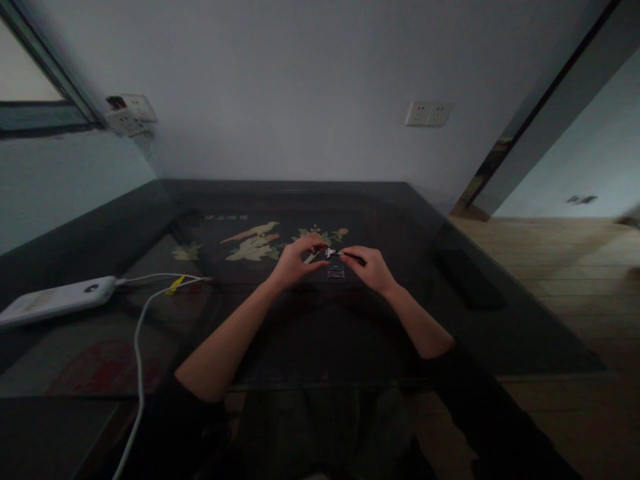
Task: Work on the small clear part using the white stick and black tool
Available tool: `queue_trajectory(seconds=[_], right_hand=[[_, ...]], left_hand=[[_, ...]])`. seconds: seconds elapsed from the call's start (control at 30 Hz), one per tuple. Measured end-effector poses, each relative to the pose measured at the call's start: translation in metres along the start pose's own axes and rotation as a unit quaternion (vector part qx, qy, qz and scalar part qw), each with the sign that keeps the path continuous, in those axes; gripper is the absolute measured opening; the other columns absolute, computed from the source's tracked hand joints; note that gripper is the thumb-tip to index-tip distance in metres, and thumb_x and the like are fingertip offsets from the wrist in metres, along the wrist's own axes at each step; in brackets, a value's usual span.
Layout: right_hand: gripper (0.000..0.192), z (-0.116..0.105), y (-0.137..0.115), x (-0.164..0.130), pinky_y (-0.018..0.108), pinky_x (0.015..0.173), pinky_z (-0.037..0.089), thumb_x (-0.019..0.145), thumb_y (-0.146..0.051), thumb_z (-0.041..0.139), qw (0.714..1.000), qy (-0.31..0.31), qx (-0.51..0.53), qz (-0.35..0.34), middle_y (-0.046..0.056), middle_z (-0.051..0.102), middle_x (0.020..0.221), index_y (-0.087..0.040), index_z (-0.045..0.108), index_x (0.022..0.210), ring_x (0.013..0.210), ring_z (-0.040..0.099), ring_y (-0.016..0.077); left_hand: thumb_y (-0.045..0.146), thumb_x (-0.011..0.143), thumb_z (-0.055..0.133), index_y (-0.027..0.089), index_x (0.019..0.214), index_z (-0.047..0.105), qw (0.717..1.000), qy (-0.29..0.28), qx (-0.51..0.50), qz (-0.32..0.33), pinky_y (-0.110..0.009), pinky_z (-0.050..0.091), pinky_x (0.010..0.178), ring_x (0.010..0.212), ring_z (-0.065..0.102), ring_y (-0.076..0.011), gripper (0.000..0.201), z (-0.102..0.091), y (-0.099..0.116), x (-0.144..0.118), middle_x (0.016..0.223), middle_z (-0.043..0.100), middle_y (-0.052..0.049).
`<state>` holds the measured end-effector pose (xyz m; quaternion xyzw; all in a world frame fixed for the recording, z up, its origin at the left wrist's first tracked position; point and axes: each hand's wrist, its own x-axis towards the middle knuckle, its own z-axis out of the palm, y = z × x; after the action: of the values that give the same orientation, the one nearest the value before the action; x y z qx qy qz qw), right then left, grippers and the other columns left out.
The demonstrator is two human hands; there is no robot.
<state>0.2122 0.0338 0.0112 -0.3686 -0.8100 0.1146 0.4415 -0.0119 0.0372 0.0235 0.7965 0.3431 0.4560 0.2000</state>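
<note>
left hand (295, 261): fingers curled in, tips pinching a small pale part (330, 253) held just above the table (450, 320).
right hand (371, 268): closed around a thin dark tool (353, 255), tip pointed at the pale part and touching or nearly touching it; too small to tell which.
small part: in the air between both hands, over the painted bird-and-flower panel (255, 243). Shape too blurred to identify.
progress: judging by the pose, mid-work on the part; tool is at it, nothing set aside as finished that I can see. What remains can't be read from here.
container: small clear box-like item (336, 273) on the table just below the hands; looks like a tiny case or tray, contents not discernible.
other: white power bank (55, 300) far left with a white cable (140, 347) running off the near edge, well apart from the hands.
</note>
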Motion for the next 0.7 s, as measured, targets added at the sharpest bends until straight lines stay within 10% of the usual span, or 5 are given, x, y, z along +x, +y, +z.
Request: queue_trajectory(seconds=[0.33,0.7], right_hand=[[0.022,0.002,-0.008,0.002,0.037,0.082,0.054,0.089,-0.033,0.059,0.998,0.022,0.052,0.036,0.007,0.077,0.097,-0.020,0.076,0.095,0.090,0.072,0.0241],[0.023,0.005,-0.009,0.001,0.038,0.084,0.054,0.091,-0.032,0.057,0.998,0.036,0.031,0.031,0.008,0.077,0.100,-0.019,0.075,0.100,0.093,0.071,0.0242]], left_hand=[[0.029,0.063,0.081,0.015,0.106,0.073,0.960,0.043,-0.228,-0.155,-0.040,0.052,0.092,0.095,0.067,-0.0222,0.045,0.017,-0.008,-0.001,0.099,0.074,-0.008],[0.026,0.061,0.082,0.015,0.105,0.071,0.931,0.076,-0.309,-0.181,-0.036,0.050,0.092,0.089,0.066,-0.0172,0.047,0.026,-0.006,-0.003,0.089,0.072,-0.004]])
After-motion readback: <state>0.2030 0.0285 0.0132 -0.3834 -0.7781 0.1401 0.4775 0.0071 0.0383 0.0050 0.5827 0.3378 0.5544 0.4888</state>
